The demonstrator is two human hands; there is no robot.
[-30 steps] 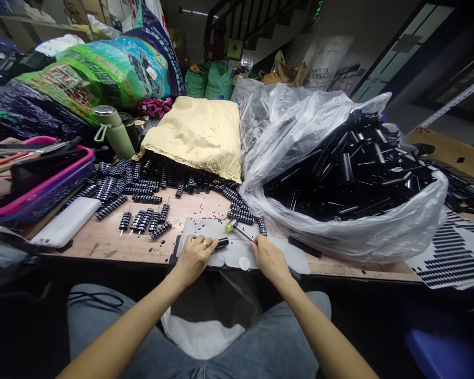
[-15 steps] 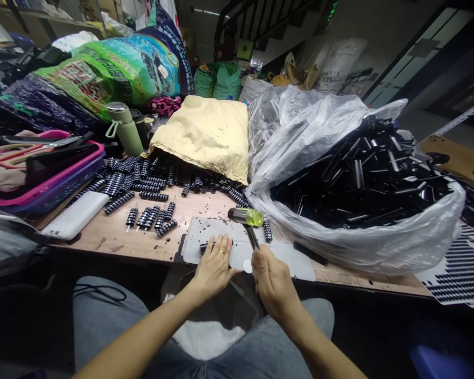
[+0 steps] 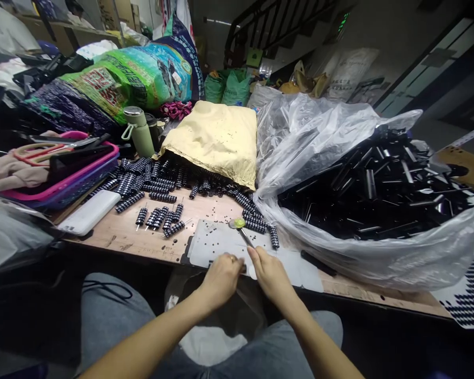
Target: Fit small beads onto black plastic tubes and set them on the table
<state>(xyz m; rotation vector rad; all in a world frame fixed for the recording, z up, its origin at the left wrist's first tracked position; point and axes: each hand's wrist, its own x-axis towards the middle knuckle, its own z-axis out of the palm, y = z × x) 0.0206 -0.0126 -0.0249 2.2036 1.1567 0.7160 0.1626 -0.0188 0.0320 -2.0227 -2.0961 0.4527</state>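
My right hand (image 3: 269,272) grips the handle of a small hammer (image 3: 240,229) with a yellow-green head; the head rests low on a grey work pad (image 3: 213,239) dotted with tiny black bits. My left hand (image 3: 221,276) is closed at the pad's near edge, pinching a small black piece I can barely make out. Just right of the hammer head lie short black-and-white ribbed rods (image 3: 256,225).
Several ribbed rods (image 3: 158,184) spill from under a yellow sack (image 3: 215,137). A clear plastic bag (image 3: 379,247) full of black tubes fills the right. Left: white flat box (image 3: 89,212), pink basket (image 3: 59,179), green flask (image 3: 140,131). The wooden table edge (image 3: 142,252) faces my lap.
The hammer, raised half a second ago, has come down with its head on the pad. My left hand slid toward me to the pad's near edge. The view shifted slightly.
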